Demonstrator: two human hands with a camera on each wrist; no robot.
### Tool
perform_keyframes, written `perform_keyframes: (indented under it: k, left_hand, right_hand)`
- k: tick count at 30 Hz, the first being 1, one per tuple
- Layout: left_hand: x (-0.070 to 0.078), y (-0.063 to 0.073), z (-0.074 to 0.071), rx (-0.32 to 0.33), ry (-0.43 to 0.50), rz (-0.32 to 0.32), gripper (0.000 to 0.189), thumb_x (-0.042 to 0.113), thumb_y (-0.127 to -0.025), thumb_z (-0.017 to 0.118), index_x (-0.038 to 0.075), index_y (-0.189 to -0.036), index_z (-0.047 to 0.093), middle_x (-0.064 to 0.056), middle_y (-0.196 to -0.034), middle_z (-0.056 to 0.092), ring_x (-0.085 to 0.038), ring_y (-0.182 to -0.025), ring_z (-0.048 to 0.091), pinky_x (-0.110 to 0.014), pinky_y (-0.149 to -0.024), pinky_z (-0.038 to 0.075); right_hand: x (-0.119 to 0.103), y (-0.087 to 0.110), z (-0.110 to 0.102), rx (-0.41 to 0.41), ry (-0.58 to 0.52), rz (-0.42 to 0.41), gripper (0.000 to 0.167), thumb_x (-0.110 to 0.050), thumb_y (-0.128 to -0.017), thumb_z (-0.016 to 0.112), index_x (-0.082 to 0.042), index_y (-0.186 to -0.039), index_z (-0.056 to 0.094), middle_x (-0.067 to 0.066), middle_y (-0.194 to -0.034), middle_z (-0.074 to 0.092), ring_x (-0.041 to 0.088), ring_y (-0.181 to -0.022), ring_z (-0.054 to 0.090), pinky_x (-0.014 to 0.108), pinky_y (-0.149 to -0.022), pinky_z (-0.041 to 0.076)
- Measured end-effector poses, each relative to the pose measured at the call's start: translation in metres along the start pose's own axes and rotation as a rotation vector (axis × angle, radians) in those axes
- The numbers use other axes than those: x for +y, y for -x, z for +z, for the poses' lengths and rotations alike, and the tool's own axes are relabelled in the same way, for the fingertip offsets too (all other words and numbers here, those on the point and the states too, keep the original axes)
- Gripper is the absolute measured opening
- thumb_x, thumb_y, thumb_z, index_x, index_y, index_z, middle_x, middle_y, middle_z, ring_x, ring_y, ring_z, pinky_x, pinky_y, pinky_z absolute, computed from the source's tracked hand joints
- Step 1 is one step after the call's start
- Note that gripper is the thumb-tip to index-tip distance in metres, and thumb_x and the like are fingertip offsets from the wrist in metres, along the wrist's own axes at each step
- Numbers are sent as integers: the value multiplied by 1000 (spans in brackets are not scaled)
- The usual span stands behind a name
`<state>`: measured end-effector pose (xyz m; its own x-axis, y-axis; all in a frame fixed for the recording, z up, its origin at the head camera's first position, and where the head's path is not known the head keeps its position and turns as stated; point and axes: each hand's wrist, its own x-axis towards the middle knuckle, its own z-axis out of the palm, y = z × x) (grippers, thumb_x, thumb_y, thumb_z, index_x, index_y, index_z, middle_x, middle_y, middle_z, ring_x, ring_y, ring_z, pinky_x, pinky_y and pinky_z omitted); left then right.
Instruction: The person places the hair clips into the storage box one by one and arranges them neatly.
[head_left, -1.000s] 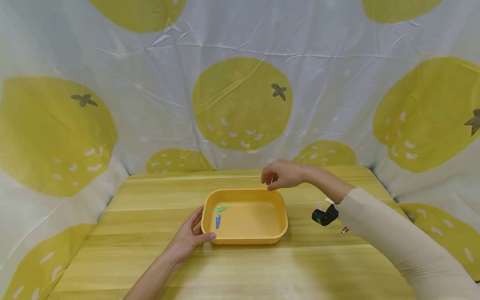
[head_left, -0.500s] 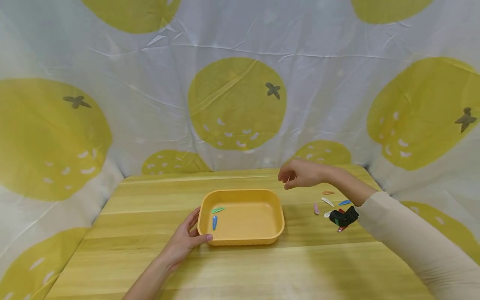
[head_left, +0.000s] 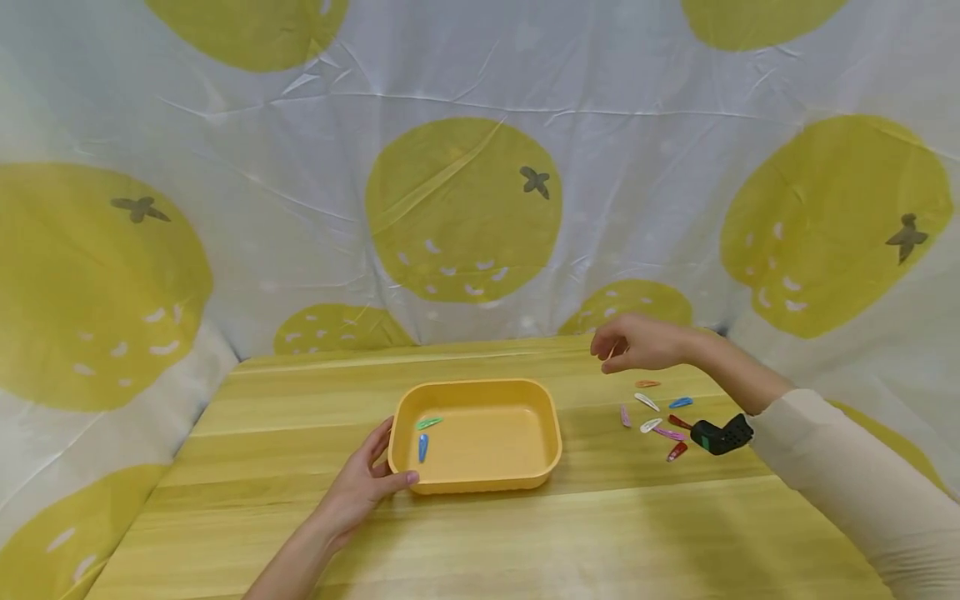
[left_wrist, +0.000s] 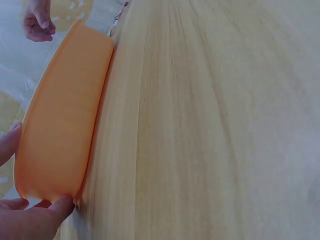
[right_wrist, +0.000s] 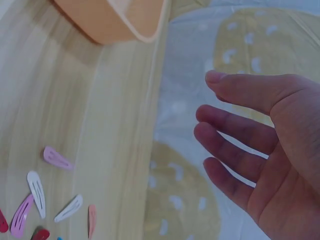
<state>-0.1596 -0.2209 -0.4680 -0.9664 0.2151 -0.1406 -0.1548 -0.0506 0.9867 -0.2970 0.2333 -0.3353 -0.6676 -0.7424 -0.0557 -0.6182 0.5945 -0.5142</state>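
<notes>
My left hand [head_left: 354, 493] holds the left end of a yellow plastic tray [head_left: 487, 483], its thumb on the near rim and the fingers around the side. Inside the tray, near its left end, lie a green snap hair clip [head_left: 429, 423] and a blue snap hair clip [head_left: 423, 448]. Right of the tray, my right hand [head_left: 643, 343] hovers above the table, fingers loosely bent and holding nothing, as its palm [right_wrist: 285, 195] in the right wrist view confirms. Below it lie several loose clips, among them an orange clip [head_left: 647, 384], a white clip [head_left: 647, 402] and a pink clip [head_left: 626, 416].
More clips lie scattered on the wooden table [head_left: 480, 542]: a blue one [head_left: 681, 402], a magenta one [head_left: 669, 434] and a dark red one [head_left: 677, 452]. A black wrist camera [head_left: 722, 435] hangs at the right sleeve. A lemon-print curtain [head_left: 322, 208] encloses the table's back and sides.
My right hand has moved right, away from above the tray's far right corner, toward the loose clips, uncovering more of them. The left hand keeps its hold on the tray.
</notes>
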Motion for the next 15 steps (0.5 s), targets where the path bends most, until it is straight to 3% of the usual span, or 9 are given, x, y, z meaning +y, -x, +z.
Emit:
perform_keyframes:
  k: [15]
  left_hand:
    - [3, -2, 2, 5, 8, -3, 102, -5, -89, 78, 7, -166, 12, -20, -169, 14, -45, -139, 43, -33, -94, 54]
  right_hand:
    - [32, 35, -12, 50, -13, 74, 19, -13, -97, 75, -2, -113, 71, 0, -105, 70, 22, -96, 71, 36, -82, 59]
